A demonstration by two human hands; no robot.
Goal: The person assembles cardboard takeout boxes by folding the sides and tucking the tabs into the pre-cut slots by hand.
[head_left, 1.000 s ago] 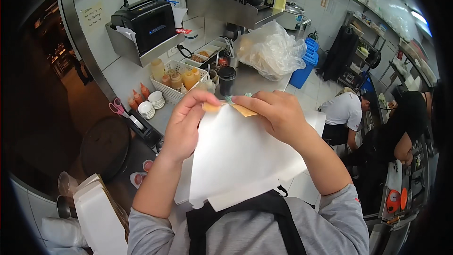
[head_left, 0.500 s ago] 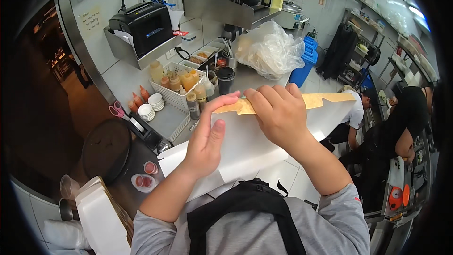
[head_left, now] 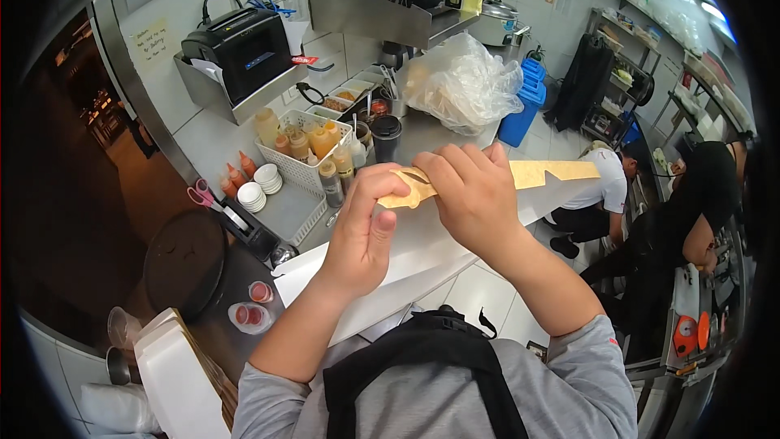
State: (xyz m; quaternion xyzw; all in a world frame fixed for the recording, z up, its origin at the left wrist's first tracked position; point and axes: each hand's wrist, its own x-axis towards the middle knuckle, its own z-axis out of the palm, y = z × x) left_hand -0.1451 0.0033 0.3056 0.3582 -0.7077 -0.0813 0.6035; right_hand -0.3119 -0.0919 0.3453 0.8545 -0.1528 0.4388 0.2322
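A cardboard box blank (head_left: 418,248), white on one face and brown along its folded far edge, stretches in front of my body above the counter. My right hand (head_left: 475,191) is closed over that far edge, its fingers curled down onto the brown flap. At the left end of the same flap, the bent fingers of my left hand (head_left: 361,228) press the brown card, which is creased there; the left thumb stands up apart from it. My hands partly cover the flap. The parts of the blank under my forearms are hidden.
A stack of flat box blanks (head_left: 183,374) stands at lower left. Sauce cups (head_left: 250,314), a tape dispenser (head_left: 248,228), a bottle basket (head_left: 280,150) and a large plastic bag (head_left: 463,85) occupy the counter. Two people (head_left: 601,191) bend over at the right.
My left fingers have bent down over the left end of the flap, which is now folded and creased. The right hand has shifted slightly left with the blank.
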